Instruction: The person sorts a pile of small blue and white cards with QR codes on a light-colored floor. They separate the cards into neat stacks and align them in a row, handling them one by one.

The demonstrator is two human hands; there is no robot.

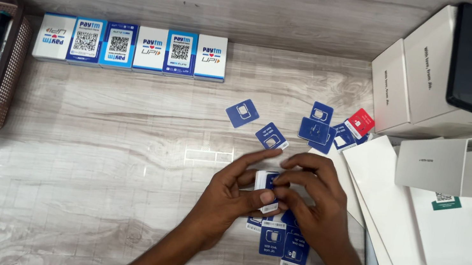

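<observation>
Your left hand [230,199] and right hand [316,208] meet near the middle of the counter [107,129], towards its near edge. The fingers of both hands pinch a small stack of blue cards [266,183] between them. More blue cards [280,240] lie on the counter under your right hand, and loose ones [272,136] are scattered just beyond. A row of small code stands [133,46] sits along the far edge, a basket of markers [1,72] at the left edge, and white boxes [427,76] at the right.
</observation>
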